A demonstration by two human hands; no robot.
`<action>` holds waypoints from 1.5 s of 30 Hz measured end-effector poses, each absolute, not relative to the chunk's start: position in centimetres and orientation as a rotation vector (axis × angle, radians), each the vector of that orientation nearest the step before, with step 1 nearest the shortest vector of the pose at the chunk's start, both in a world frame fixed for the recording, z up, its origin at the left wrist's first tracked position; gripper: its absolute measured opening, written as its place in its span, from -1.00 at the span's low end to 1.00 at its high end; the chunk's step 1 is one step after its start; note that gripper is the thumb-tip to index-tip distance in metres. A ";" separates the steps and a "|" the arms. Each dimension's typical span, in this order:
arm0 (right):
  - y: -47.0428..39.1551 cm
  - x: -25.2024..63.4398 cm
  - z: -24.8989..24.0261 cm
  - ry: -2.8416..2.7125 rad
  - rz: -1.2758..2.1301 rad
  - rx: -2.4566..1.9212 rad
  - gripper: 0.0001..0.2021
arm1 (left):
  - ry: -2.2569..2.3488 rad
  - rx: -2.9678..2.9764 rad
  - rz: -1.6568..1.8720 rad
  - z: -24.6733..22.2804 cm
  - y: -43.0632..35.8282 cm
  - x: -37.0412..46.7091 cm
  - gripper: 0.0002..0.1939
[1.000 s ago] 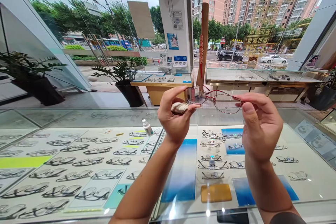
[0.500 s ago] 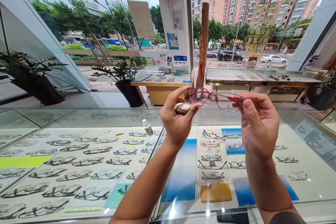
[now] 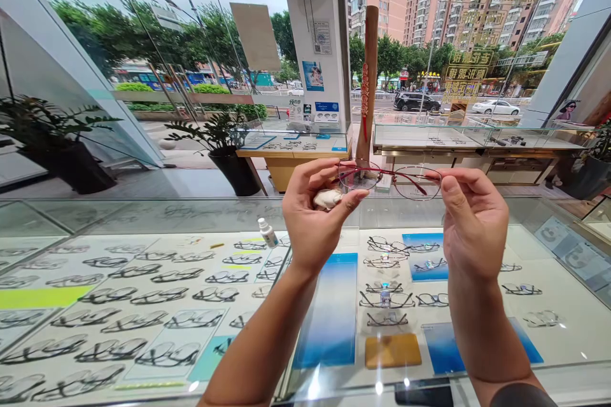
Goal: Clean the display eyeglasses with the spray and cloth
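Note:
A pair of eyeglasses [image 3: 386, 173] with thin dark-red rims is held up above the glass display counter. My left hand [image 3: 317, 216] grips its left side, thumb below the lens and fingers behind. A crumpled whitish cloth [image 3: 328, 198] is tucked in that same palm. At the other end, my right hand [image 3: 472, 222] pinches the frame's right edge between thumb and forefinger. One temple arm shows through the right lens, slanting down. Beyond my left wrist, a small white bottle [image 3: 268, 233] stands on the counter top.
Under the counter glass [image 3: 191, 210] lie rows of eyeglasses [image 3: 167, 353], blue cards [image 3: 329, 311] and a yellow-brown case [image 3: 393, 350]. Farther off are a wooden post [image 3: 370, 82], a potted plant [image 3: 233, 165] and other display cases [image 3: 300, 152].
The eyeglasses have turned slightly, so a temple arm now shows through the right lens. My left hand has shifted a little left, and more of the cloth shows.

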State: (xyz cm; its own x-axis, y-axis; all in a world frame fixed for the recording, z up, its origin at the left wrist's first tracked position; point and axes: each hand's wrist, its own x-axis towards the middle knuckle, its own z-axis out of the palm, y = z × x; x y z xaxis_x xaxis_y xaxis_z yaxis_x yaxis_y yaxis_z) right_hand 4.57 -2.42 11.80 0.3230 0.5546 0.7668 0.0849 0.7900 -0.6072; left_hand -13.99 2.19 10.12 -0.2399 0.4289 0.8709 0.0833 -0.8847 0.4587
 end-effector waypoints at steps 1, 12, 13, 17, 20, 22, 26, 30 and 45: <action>-2.3 4.6 11.8 -1.217 0.349 -0.616 -0.85 | 0.618 1.776 2.219 10.2 2.1 -14.1 -0.48; -1.2 4.7 11.4 -1.169 0.520 -0.645 -0.82 | 0.633 1.653 2.165 10.1 1.3 -14.3 -0.51; -1.1 4.7 11.4 -1.163 0.530 -0.649 -0.81 | 0.632 1.642 2.157 10.1 1.2 -14.2 -0.52; -1.0 4.7 11.5 -1.142 0.533 -0.640 -0.79 | 0.652 1.642 2.139 10.0 1.2 -14.3 -0.52; -1.2 4.6 11.5 -1.153 0.510 -0.651 -0.78 | 0.680 1.671 2.108 9.8 1.5 -14.4 -0.54; -1.5 4.6 11.5 -1.170 0.493 -0.651 -0.78 | 0.674 1.679 2.093 9.7 1.9 -14.4 -0.55; -1.8 4.4 11.6 -1.198 0.454 -0.664 -0.76 | 0.640 1.679 2.061 9.4 2.7 -14.3 -0.55; -1.9 4.4 11.6 -1.209 0.457 -0.663 -0.76 | 0.622 1.672 2.057 9.3 3.1 -14.2 -0.54; -1.8 4.4 11.7 -1.231 0.501 -0.614 -0.80 | 0.556 1.624 2.006 9.5 3.1 -14.3 -0.50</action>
